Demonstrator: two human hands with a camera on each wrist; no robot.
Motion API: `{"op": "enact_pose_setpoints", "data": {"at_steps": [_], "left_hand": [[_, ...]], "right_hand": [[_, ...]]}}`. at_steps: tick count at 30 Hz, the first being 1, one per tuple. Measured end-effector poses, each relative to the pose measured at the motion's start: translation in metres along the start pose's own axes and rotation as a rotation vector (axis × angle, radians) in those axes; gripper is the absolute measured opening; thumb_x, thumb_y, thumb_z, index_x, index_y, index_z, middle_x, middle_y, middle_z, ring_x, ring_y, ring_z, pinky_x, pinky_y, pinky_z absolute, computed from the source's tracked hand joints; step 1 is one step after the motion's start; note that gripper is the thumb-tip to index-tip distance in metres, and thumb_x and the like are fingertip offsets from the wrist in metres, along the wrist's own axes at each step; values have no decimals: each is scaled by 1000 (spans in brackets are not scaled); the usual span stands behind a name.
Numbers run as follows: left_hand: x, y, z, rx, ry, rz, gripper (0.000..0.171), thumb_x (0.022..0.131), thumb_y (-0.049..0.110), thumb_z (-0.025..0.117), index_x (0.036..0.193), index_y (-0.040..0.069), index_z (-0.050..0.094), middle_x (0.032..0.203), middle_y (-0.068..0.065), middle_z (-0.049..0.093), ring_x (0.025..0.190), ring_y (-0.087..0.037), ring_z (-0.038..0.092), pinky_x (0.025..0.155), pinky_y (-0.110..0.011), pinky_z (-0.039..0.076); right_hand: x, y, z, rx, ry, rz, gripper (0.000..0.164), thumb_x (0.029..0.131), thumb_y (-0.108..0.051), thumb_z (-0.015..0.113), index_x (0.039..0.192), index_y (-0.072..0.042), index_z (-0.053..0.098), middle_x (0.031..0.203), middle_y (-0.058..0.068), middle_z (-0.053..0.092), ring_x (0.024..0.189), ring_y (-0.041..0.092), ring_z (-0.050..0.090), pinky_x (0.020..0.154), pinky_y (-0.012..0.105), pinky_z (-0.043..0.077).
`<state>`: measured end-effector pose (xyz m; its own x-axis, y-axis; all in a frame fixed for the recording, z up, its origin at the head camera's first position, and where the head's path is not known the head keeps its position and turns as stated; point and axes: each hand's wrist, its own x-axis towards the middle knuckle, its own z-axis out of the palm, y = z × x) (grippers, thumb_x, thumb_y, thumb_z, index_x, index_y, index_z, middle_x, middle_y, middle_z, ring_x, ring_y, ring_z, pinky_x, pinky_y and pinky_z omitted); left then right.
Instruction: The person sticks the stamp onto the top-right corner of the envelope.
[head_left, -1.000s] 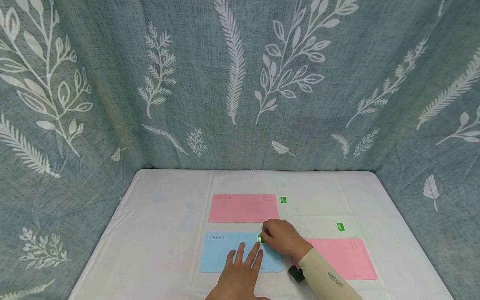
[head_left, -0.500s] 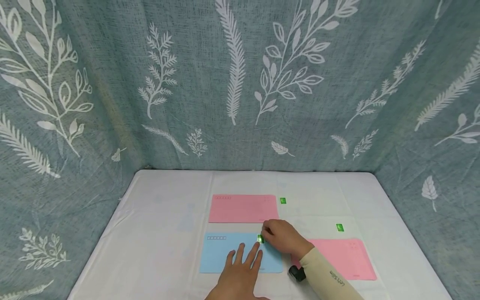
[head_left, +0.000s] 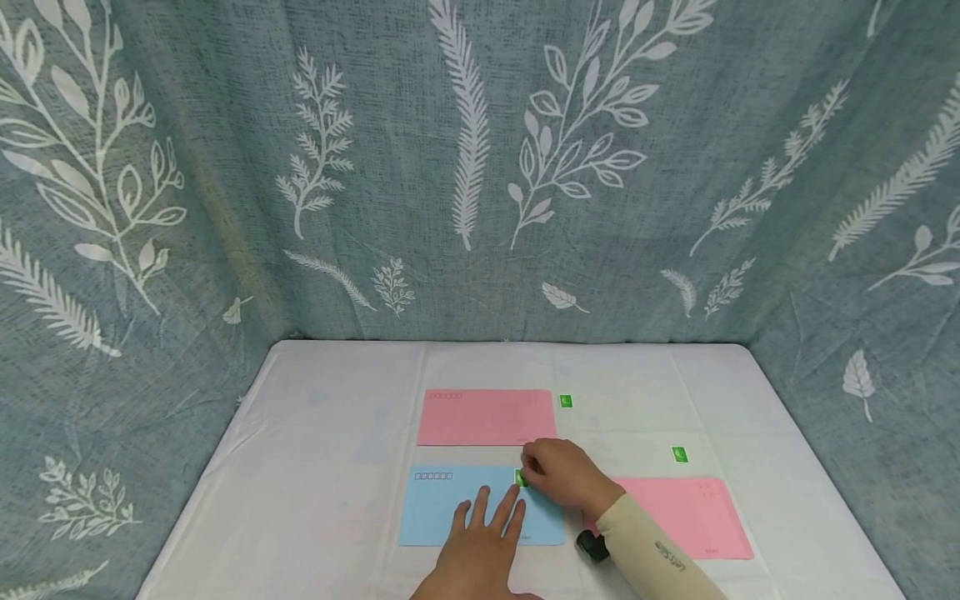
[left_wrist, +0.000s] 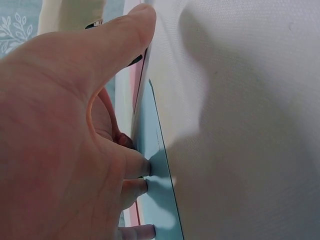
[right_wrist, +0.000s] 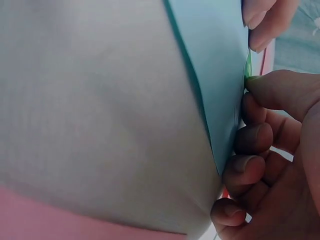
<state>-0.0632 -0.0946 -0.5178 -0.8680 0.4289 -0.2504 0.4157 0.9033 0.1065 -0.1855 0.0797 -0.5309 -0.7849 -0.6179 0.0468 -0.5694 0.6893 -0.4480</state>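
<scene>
A blue envelope (head_left: 435,508) lies flat on the white table, with a row of small printed boxes at its upper left. My left hand (head_left: 480,550) rests on its lower part with fingers spread, the index fingertip right at a small green stamp (head_left: 519,477) in the envelope's upper right corner. From the right, my right hand (head_left: 564,475) pinches the stamp's edge between thumb and index finger; its other fingers are curled beside the envelope's edge. In the right wrist view only a sliver of the green stamp (right_wrist: 248,65) shows past the thumb.
One pink envelope (head_left: 483,417) lies behind the blue one, with a green stamp (head_left: 566,401) at its right. Another pink envelope (head_left: 682,512) is partly under the right forearm, below a second loose stamp (head_left: 679,454). A black object (head_left: 591,546) sits at the right wrist.
</scene>
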Motion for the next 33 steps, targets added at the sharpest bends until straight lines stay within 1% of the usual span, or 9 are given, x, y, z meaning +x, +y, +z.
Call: {"op": "enact_pose_setpoints", "data": {"at_steps": [3,7,14,17,24,30,33], "left_hand": [[0,0,-1,2,2,2,112,76,90,54,159,16,37,168,1,21,147,-38,29,108,-57,34],[-1,-1,-3,-28,1,3,113,74,89,55,159,17,36,168,2,21,148,-39,29,109,-58,34],[-3,-1,-4,-13,20,9,112,74,90,53,158,17,38,167,2,22,147,-38,30,109,-56,35],[-3,-1,-4,-21,12,11,113,74,91,53,158,17,38,167,2,22,147,-39,30,108,-57,36],[-1,-1,-5,-37,-19,-9,111,76,89,54,159,19,36,168,3,20,150,-36,26,111,-56,32],[-2,-1,-4,-7,-13,-2,112,75,90,53,159,19,36,168,4,20,148,-36,29,110,-56,34],[-1,-2,-3,-9,-20,-2,111,75,90,53,160,19,35,168,3,19,149,-37,28,110,-56,34]], "right_hand": [[1,-1,-1,-16,-8,-6,22,96,-15,67,77,-21,57,66,-11,45,62,6,45,62,27,40],[2,0,-2,-29,-17,-12,21,96,-15,66,78,-21,56,67,-11,46,63,7,46,63,28,41],[3,1,-1,-30,-23,2,22,96,-16,67,78,-21,56,68,-11,47,64,7,46,63,28,41],[2,0,-1,-26,-25,9,22,96,-16,68,78,-21,56,68,-11,47,64,8,46,63,28,41],[2,0,-2,-15,-25,2,23,95,-15,68,77,-21,55,67,-11,46,63,7,46,62,28,40],[3,2,1,-20,-28,1,23,95,-15,68,77,-21,55,67,-10,46,63,7,45,62,27,40],[2,1,0,-8,-27,2,23,95,-15,67,77,-21,55,66,-10,46,63,7,45,62,27,40]]}}
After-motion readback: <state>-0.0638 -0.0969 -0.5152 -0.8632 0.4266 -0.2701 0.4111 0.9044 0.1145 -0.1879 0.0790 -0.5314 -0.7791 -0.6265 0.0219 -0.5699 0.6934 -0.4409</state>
